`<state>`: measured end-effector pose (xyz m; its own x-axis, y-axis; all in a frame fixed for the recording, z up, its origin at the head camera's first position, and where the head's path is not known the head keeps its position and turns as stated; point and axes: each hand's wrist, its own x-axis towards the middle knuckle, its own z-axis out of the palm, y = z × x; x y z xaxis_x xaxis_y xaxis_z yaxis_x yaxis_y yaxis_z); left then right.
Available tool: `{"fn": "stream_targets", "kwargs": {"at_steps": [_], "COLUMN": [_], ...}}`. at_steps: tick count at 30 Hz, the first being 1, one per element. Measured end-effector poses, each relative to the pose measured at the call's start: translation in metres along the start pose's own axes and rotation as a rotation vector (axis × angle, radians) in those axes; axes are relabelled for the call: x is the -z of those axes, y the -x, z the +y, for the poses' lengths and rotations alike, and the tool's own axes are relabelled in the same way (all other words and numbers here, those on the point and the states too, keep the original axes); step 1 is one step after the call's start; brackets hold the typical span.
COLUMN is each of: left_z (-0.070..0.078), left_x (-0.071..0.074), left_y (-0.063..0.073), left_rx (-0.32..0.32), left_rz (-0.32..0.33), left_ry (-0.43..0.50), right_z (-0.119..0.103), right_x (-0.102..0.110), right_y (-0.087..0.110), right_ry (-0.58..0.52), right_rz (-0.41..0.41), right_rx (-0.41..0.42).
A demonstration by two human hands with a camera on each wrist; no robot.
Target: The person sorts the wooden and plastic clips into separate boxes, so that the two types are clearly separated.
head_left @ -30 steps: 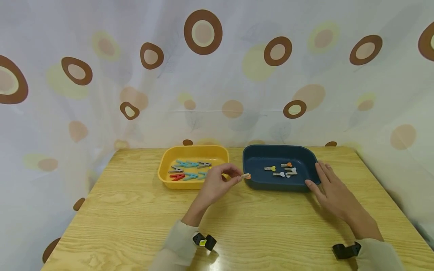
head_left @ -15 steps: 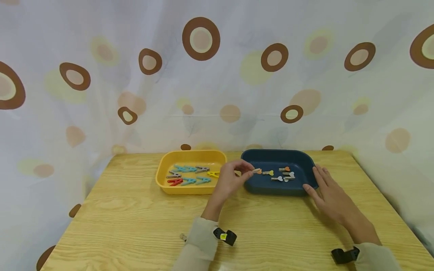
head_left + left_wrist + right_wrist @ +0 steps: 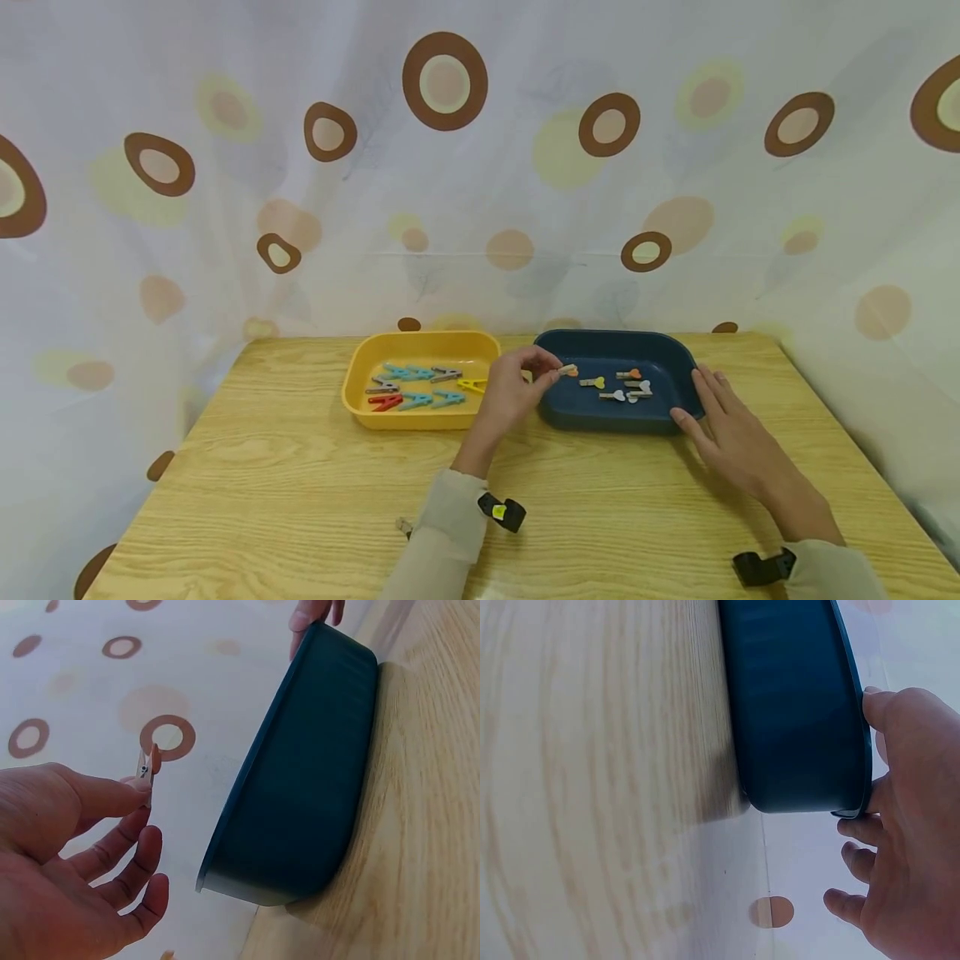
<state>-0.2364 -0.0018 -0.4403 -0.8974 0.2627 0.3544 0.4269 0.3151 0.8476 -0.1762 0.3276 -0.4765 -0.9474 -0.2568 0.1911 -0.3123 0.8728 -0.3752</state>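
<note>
My left hand point(image 3: 510, 390) pinches a small wooden clothespin point(image 3: 568, 370) with an orange heart, above the left part of the dark blue tray point(image 3: 600, 420). In the left wrist view the clothespin point(image 3: 145, 774) sits between thumb and index finger, its heart end spread apart, while the other fingers curl loosely. Several more heart clothespins lie in that tray, among them a yellow-hearted one point(image 3: 592, 382), an orange-hearted one point(image 3: 628, 375) and a white-hearted one point(image 3: 612, 396). My right hand point(image 3: 738, 442) rests on the tray's right rim, fingers fairly straight and thumb at the front corner.
Left of the blue tray stands a yellow tray point(image 3: 420, 422) with several plastic clips: turquoise, grey, a red clip point(image 3: 386, 402) and a yellow clip point(image 3: 472, 385). A small wooden clip point(image 3: 405, 527) lies on the table, partly hidden by my left sleeve. A patterned curtain hangs behind.
My left hand has carried the clothespin rightward, from the gap between the trays to above the blue tray. My right hand stays at the rim. The view has shifted slightly.
</note>
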Motion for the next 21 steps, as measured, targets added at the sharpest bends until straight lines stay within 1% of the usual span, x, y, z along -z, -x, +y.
{"fn": "stream_targets", "kwargs": {"at_steps": [6,9,13,18,21], "left_z": [0.005,0.006,0.006,0.003,0.000], "left_x": [-0.003,-0.008,-0.015,-0.025,-0.031], "left_y": [-0.013,-0.022,-0.032,-0.041,-0.045], "left_rx": [0.003,0.028,0.047,0.031,0.033], "left_rz": [0.006,-0.009,-0.032,-0.064,-0.077], "left_ry": [-0.062,-0.082,-0.082,-0.085,-0.085], "right_z": [0.001,0.003,0.002,0.000,-0.001], "right_x": [-0.001,-0.001,0.000,0.000,0.000], "right_y": [0.000,0.000,0.000,0.001,0.001], "right_ry": [0.000,0.002,-0.004,-0.012,-0.010], "right_rz": [-0.001,-0.003,-0.009,-0.008,0.000], "right_rx": [0.000,-0.001,-0.009,-0.016,-0.018]}}
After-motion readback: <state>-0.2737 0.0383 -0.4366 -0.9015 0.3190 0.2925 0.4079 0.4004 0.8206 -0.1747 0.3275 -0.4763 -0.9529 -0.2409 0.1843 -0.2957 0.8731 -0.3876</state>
